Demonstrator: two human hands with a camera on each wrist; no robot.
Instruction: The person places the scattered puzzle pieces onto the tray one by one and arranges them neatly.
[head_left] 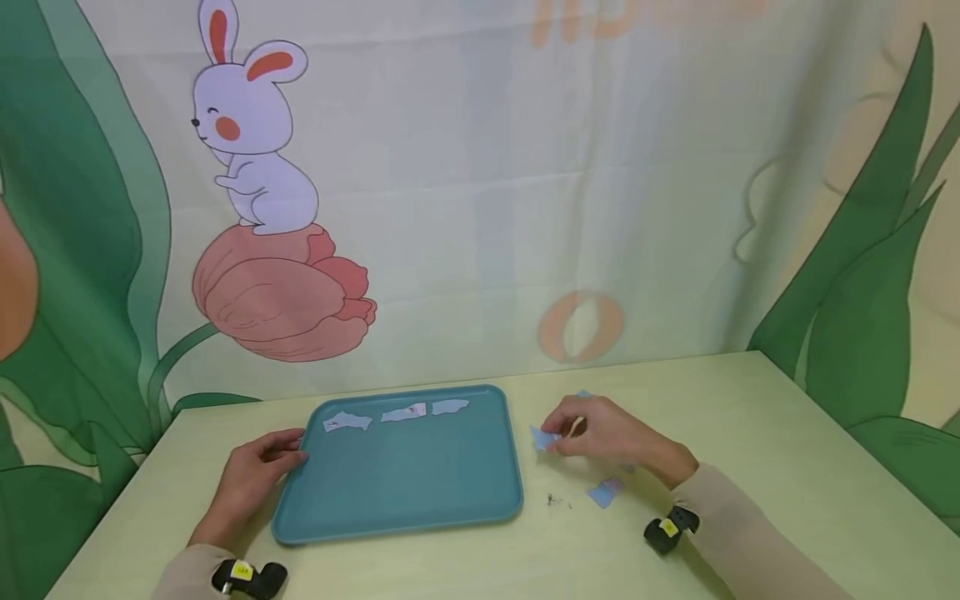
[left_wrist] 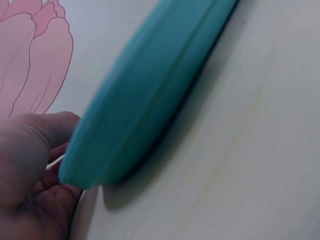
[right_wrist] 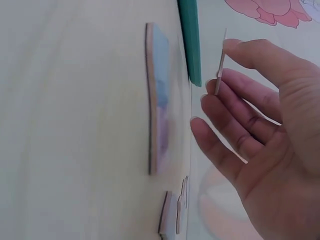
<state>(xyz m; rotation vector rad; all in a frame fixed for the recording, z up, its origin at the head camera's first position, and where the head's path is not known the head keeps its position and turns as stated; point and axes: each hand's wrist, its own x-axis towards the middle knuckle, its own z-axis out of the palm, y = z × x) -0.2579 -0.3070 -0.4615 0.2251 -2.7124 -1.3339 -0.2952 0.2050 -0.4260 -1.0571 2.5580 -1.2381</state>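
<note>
Pale table (head_left: 795,433) carries teal tray (head_left: 405,483), three jagged-edged pieces (head_left: 403,413) in row along far side, apparently to keep nearer part free. Left hand (head_left: 251,471) grips tray's left rim, likely to steady it. Right hand (head_left: 611,429) pinches blue piece (head_left: 537,438) between thumb and fingers, off table, just beside tray's right edge. Loose piece (head_left: 602,494) lies near right hand, presumably for easy reach. Dark specks (head_left: 553,500) nearby, too small to identify.

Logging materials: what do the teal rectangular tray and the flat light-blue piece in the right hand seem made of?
Teal rectangular tray: probably moulded plastic, satin finish, given its even colour and smooth rounded corners. Flat light-blue piece: perhaps card or thin wood, matt-looking; edge-on it looks thin and straight.
</note>
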